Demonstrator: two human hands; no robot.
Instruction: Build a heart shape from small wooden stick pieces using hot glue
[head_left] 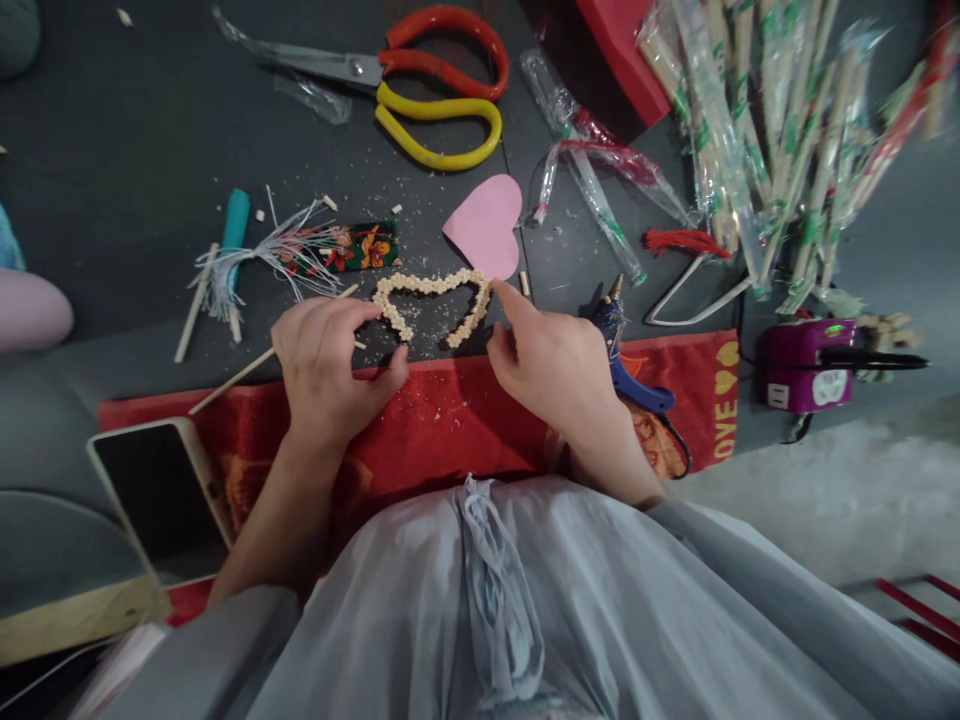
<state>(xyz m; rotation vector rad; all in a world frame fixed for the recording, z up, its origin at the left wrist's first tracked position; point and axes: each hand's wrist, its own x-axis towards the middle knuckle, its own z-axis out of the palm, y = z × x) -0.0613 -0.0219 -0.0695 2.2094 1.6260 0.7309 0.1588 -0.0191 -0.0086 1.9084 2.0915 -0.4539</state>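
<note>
A heart outline (435,300) of small pale wooden pieces looked rough and knobbly, with fine sawdust scattered around it on the matt dark grey bench (135,150). Far of it lay a smooth, matt pink paper heart (486,226). The scissors (420,80) had dull metal blades and glossy red and yellow plastic handles. At the far right, wooden chopsticks (780,130) sat in shiny, crinkled clear plastic sleeves. A red cloth (450,420) near the person looked soft and woven. The glue gun (626,360) was glossy blue plastic; the phone (161,490) had a glossy dark glass screen.
</note>
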